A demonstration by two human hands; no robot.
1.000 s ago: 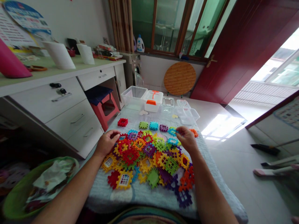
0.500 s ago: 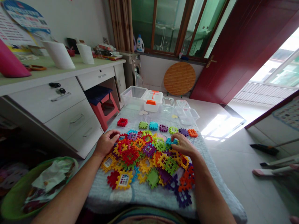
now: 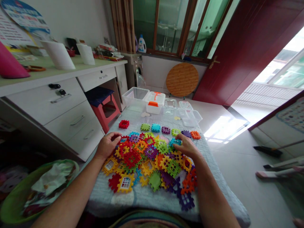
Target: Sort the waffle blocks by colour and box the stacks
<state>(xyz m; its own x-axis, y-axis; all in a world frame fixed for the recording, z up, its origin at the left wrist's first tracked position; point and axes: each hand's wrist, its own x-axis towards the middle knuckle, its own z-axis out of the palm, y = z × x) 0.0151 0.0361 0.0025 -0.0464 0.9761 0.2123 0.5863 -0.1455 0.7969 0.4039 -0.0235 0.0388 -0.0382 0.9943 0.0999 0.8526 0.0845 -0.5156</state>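
A heap of coloured plastic interlocking tiles lies on a pale cloth-covered table. Beyond it several single tiles stand in a row: red, green, blue, purple, light green, dark purple, orange. My left hand rests on the heap's left edge, fingers curled on the tiles. My right hand is at the heap's far right, fingers pinched on a teal tile.
Clear plastic boxes and a white box with an orange latch sit at the table's far end. A white desk with drawers and a red stool stand left. A green basin is near left.
My right hand set a tile down in the far row, which now has a light green and a dark purple tile added, then drew back to the heap and closed on a teal tile. Left hand unchanged.
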